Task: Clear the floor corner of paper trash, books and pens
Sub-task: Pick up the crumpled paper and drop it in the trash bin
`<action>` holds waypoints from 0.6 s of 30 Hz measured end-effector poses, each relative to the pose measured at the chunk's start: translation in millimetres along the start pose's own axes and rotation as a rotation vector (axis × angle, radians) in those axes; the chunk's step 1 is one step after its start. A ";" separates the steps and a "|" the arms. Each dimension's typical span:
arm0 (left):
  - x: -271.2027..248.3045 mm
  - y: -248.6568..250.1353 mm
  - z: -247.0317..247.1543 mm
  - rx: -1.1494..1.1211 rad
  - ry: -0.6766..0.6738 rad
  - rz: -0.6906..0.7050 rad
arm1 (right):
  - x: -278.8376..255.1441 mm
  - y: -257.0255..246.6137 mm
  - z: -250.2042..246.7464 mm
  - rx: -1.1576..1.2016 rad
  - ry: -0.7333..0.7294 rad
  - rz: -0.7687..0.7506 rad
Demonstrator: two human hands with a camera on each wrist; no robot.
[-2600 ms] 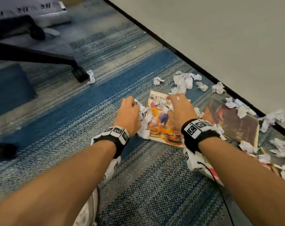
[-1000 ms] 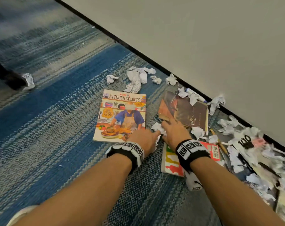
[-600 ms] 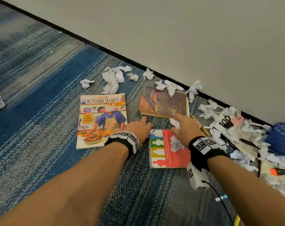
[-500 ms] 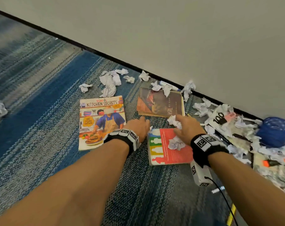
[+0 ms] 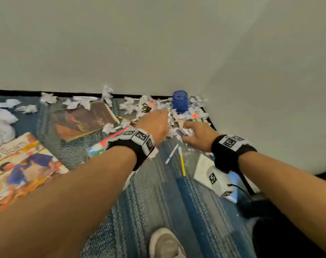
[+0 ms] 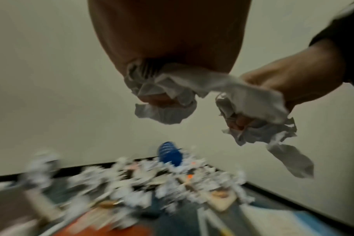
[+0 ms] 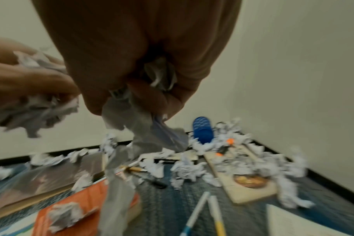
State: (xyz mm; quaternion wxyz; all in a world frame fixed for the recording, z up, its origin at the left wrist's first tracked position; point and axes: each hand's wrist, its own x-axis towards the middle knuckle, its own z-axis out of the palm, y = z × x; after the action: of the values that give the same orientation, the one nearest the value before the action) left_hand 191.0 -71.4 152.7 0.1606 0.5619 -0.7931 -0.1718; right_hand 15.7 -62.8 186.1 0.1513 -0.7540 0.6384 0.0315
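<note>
While raised above the carpet (image 5: 158,192), left hand (image 5: 154,125) curled round crumpled paper (image 6: 164,95), right hand (image 5: 197,135) clenched on a second wad (image 6: 259,115), fingers of both folded tight. Blue mesh cup (image 5: 179,104) standing in the wall corner as landmark. Heaped all round the cup: loose paper scraps (image 5: 197,110) with an orange-capped marker (image 5: 195,115) among them. Left of the cup along the baseboard: a dark brown book (image 5: 83,118) lying flat, scraps on its far edge, more white wads farther left. Nearer than the cup, on bare carpet: 2 pens side by side, a white-blue pen (image 5: 171,154) and a white-yellow pen (image 5: 181,161). Far left of the cup: a cookbook (image 5: 18,164), blurred. Beside the pens, partly hidden under the left wrist: a red-covered book (image 7: 85,206) carrying 1 paper wad. Shoe toe (image 5: 165,243) at the bottom edge of the head view.

Seen only from the right wrist: a pale book with a round food picture (image 7: 247,180) lying right of the pens, hidden behind the right hand in the head view. Left wrist view: floor smeared by motion, both fists and their paper sharp against the wall.
</note>
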 end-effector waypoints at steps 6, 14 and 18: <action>2.0 176.0 -0.3 -0.116 -0.007 0.539 | -148.1 78.1 -69.2 0.064 0.179 0.254; -15.5 334.0 27.5 -0.087 -0.027 0.888 | -301.8 166.1 -96.8 0.111 0.401 0.376; -12.4 391.7 63.9 -0.042 -0.093 0.927 | -344.7 238.3 -97.0 0.102 0.535 0.448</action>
State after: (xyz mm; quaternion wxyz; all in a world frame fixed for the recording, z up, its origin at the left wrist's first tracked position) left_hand -161.2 67.5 272.5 0.1958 0.1367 -0.9632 -0.1231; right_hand -293.1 206.6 316.6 0.0052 -0.5680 0.8059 -0.1668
